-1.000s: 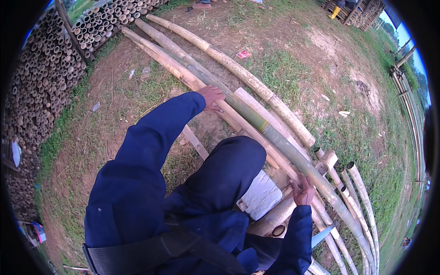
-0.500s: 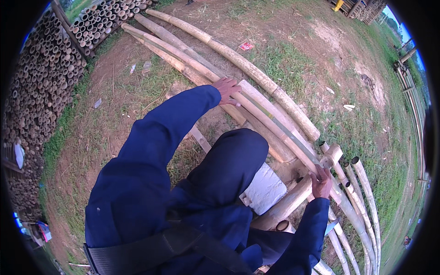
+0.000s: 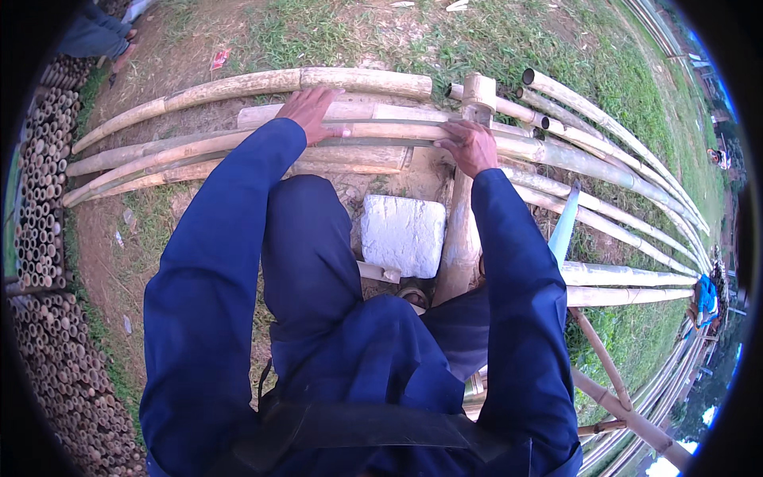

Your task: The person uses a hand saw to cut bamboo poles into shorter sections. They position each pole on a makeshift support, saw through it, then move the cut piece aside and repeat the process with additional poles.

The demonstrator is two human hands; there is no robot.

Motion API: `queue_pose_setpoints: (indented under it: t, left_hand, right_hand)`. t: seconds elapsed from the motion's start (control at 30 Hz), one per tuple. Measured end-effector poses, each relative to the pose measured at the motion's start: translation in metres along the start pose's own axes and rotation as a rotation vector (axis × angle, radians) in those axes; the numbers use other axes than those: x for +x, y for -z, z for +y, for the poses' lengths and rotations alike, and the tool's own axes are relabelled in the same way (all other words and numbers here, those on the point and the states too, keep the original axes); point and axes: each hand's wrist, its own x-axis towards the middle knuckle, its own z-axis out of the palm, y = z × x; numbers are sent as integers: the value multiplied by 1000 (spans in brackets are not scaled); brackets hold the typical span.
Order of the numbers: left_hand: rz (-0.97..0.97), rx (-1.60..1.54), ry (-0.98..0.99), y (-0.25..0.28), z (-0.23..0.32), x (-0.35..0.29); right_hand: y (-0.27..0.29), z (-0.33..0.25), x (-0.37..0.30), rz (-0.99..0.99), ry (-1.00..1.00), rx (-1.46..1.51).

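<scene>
A long tan bamboo pole (image 3: 389, 130) with a green band along its side lies crosswise in front of me. On its middle rests my left hand (image 3: 312, 114), open, with fingers stretched across it and the thumb pointing right. My right hand (image 3: 470, 147) is closed around the pole farther right, thumb on the near side; the palm hides part of it. Just beyond the right hand stands a notched bamboo post (image 3: 478, 94). More bamboo lies beside the held pole, including a thick far pole (image 3: 350, 79) and a shorter near piece (image 3: 358, 159).
A white block (image 3: 403, 236) sits between my knees, beside a thick slanting log (image 3: 458, 238). Several bamboo poles (image 3: 628, 171) fan out at right, near a pale blue blade-like thing (image 3: 565, 222). Stacked bamboo (image 3: 44, 215) lines the left. Another person's leg (image 3: 91, 36) shows at upper left.
My view has turned to the right, so the poles now run nearly level across it. Both hands remain on the bamboo pole and appear closer together.
</scene>
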Motion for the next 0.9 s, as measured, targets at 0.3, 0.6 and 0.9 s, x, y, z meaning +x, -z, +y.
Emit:
queue_pose_setpoints:
  t: [0.3, 0.6, 0.9]
  left_hand:
    - [-204, 53, -82, -36, 149, 88]
    - [-163, 205, -81, -37, 164, 100]
    - [-179, 106, -79, -48, 203, 123]
  right_hand:
    - [-2, -14, -6, -41, -104, -114]
    - [120, 2, -156, 256, -284, 149]
    - [88, -6, -431, 241, -824, -71]
